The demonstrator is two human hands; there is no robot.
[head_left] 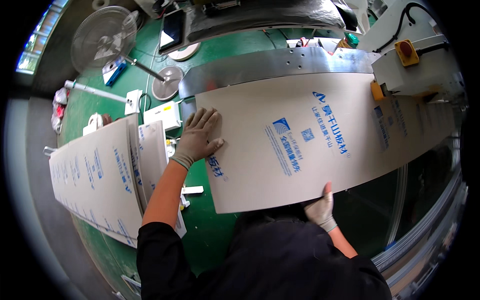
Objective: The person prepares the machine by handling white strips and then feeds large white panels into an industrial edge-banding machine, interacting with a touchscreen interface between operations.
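A long beige board (320, 135) with blue printing lies flat on a machine bed, its right end running under a white machine housing (420, 70). My left hand (197, 137), in a grey work glove, rests flat with fingers spread on the board's left end. My right hand (321, 207), also gloved, grips the board's near edge, thumb on top and fingers underneath.
A stack of similar printed boards (95, 175) stands to my left on the green floor (210, 235). A metal guide strip (280, 65) runs along the board's far edge. A red stop button (406, 50) sits on the housing. A pedestal fan (105, 35) stands at the far left.
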